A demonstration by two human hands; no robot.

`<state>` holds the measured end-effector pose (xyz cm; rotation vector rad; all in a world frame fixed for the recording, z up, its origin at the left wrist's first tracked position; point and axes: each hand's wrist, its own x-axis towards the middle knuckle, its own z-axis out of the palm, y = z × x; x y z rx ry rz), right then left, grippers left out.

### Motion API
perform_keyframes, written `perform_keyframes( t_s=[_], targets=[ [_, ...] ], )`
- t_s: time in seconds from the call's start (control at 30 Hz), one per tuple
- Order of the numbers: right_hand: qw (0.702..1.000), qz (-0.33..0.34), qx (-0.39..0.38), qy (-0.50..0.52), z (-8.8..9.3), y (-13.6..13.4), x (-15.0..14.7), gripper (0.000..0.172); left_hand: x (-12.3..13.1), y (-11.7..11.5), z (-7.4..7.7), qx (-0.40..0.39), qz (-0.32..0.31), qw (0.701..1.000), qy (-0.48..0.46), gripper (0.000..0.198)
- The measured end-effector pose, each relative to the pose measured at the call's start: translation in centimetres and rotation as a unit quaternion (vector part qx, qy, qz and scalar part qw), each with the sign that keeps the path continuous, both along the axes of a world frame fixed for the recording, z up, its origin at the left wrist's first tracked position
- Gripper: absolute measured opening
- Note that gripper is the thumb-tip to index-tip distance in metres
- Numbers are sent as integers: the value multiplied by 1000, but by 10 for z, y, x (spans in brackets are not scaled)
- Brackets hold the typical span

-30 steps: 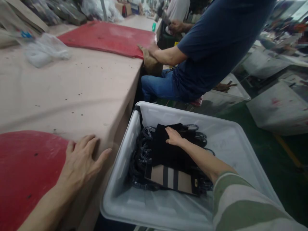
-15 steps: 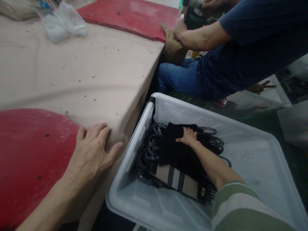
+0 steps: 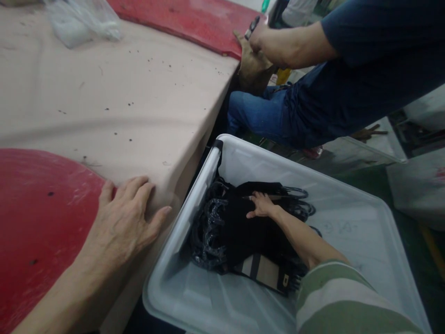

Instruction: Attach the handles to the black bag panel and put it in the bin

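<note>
My left hand (image 3: 127,220) lies palm down at the table's near corner, fingers and thumb apart, partly over the edge of a red board (image 3: 45,232). It holds nothing. Inside the white plastic bin (image 3: 347,190) my right hand (image 3: 261,205) rests on a black fabric piece (image 3: 239,227), thumb and fingers spread. Under and around that piece lie several black bags, their looped handles (image 3: 212,222) wrapped in clear plastic. One striped beige and black bag (image 3: 266,271) with a gold-coloured clasp (image 3: 285,280) shows from beneath, partly covered.
A table (image 3: 167,102) under pale sheeting, dotted with dark specks, spans the left. On it are a clear plastic bag (image 3: 83,23) and a second red board (image 3: 187,23). Beyond the bin, a co-worker in a dark shirt (image 3: 375,60) holds a brown piece (image 3: 255,69).
My right hand has shifted the black fabric piece toward me, covering more of the striped bag and uncovering things behind it. My left hand stays on the table. The camera view has shifted slightly.
</note>
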<state>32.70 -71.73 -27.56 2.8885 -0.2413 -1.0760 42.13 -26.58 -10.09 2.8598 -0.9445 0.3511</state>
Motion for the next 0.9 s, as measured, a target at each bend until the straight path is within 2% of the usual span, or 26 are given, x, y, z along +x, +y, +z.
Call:
perform_keyframes(
  t_s=[0.1,0.23,0.37,0.5,0.6,0.7,0.8,0.9],
  targets=[
    [1000,23,-7,-6,-6,-2,-1,124,-1,-1,1,7,1,1000,-2,49],
    [1000,10,-8,-7,-11,-2,3,137,-1,-1,2,16,0,1000,6,49],
    [999,-22,-2,24,-8,-4,15,127,-2,-1,5,26,3,1000,10,48],
    [997,-31,24,66,4,0,26,109,-3,-3,8,30,9,999,25,47],
    [994,-31,53,92,21,7,25,94,-4,-4,8,22,9,999,30,46],
    [989,-33,99,110,50,10,13,76,-2,-4,7,13,7,999,33,44],
    [986,-28,129,107,86,12,-16,66,0,-4,4,5,6,999,36,44],
    [988,-18,132,81,116,16,-59,55,1,-3,3,-1,4,999,40,44]
  ],
)
